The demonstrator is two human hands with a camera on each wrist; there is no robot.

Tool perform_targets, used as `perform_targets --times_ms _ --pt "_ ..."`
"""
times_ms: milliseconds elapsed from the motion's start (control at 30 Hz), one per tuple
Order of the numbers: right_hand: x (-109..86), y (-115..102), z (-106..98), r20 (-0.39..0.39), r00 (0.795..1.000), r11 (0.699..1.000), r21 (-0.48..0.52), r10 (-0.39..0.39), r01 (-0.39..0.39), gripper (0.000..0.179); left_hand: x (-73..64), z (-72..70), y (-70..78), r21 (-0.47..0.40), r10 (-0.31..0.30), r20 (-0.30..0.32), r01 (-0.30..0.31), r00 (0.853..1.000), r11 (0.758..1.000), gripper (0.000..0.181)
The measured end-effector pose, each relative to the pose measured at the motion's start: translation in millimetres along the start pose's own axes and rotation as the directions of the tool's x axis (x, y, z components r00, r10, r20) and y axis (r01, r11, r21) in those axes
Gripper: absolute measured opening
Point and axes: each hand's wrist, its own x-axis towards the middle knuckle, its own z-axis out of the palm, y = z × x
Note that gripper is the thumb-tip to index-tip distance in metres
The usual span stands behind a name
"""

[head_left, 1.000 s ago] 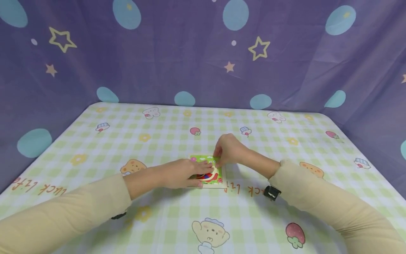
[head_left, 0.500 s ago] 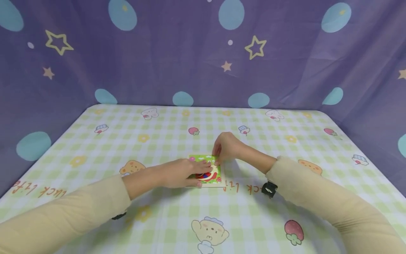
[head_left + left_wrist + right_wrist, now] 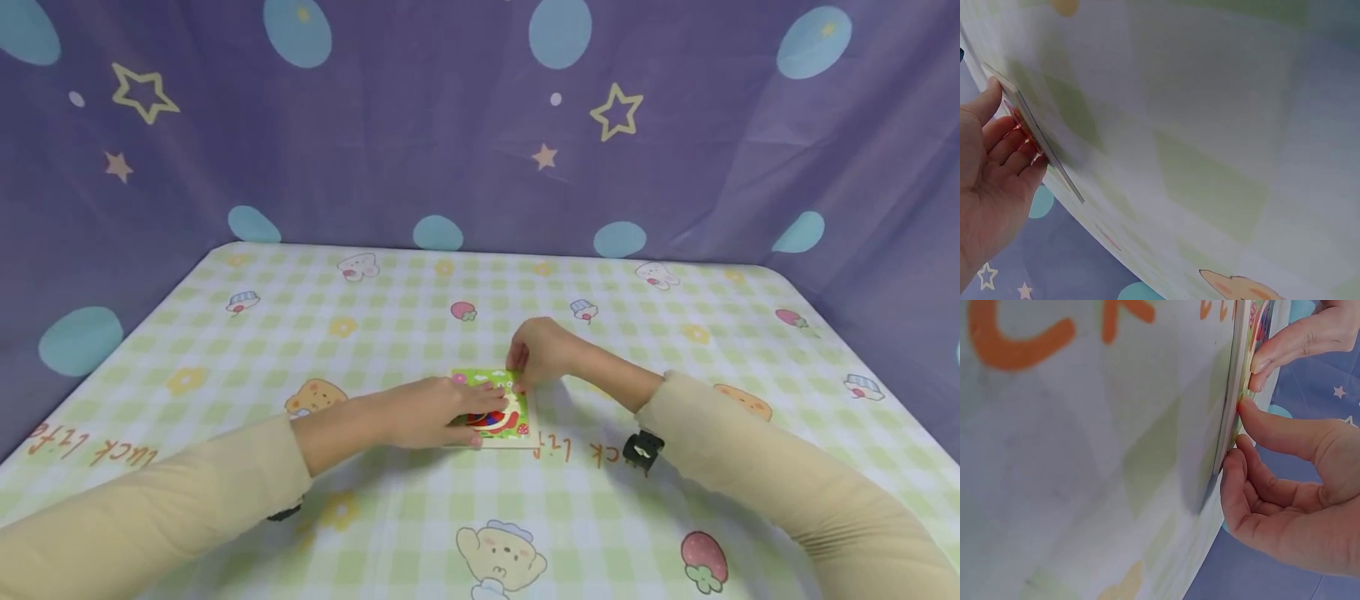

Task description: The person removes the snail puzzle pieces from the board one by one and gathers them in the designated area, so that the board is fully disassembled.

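A small square picture board (image 3: 522, 423) with a pale rim and a green, red and yellow cartoon print lies flat on the table. My left hand (image 3: 431, 412) rests on its left part, fingers stretched across the print and covering some of it. In the left wrist view the thumb of the left hand (image 3: 1004, 156) touches the rim of the board (image 3: 1065, 177). At the far right corner my right hand (image 3: 546, 354) pinches the board. The right wrist view shows the right hand (image 3: 1304, 475) with its thumb on the printed face and curled fingers at the edge.
A green-and-white checked tablecloth (image 3: 405, 292) with printed cakes, strawberries and bears covers the table. Behind it and along both sides hangs a purple curtain (image 3: 450, 125) with stars and blue ovals. Each wrist carries a dark strapped device (image 3: 642, 450).
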Motion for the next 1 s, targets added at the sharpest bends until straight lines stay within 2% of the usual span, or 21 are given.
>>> perform_targets --times_ms 300,567,1000 --pt "-2.4 1.5 0.7 0.002 1.000 1.000 0.030 0.007 -0.007 0.022 -0.8 0.9 3.4 0.005 -0.007 0.004 0.007 1.000 1.000 0.060" --pt "-2.7 -0.8 1.3 0.044 0.998 0.998 0.046 0.040 -0.043 0.023 -1.7 1.8 2.4 0.009 -0.017 0.003 0.017 1.000 1.000 0.060" --pt "0.2 5.6 3.7 0.007 1.000 0.997 0.076 -0.011 0.011 0.024 -0.5 1.1 -1.3 0.005 -0.007 -0.010 0.008 1.000 1.000 0.060"
